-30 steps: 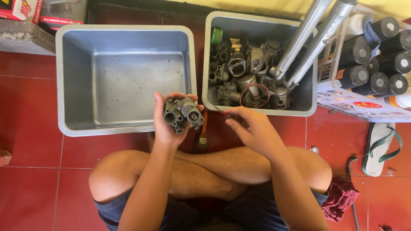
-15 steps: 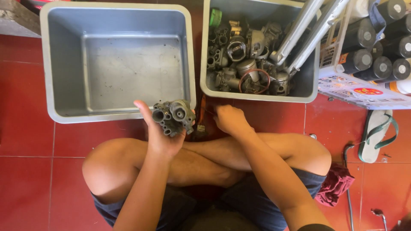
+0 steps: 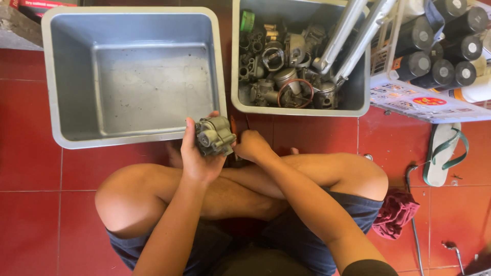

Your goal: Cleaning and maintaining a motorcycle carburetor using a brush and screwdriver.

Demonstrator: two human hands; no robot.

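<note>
The left hand has its grip wrapped around a grey metal carburetor, held above the crossed legs, long axis tilted, round openings facing up-left. The right hand, fingers curled, touches its right side.

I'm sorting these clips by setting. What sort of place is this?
Probably a small motorcycle repair workshop. A grey tub holds used metal engine parts, dark spray cans lie in a rack, and the left hand holds a carburetor over the red tiled floor.
</note>
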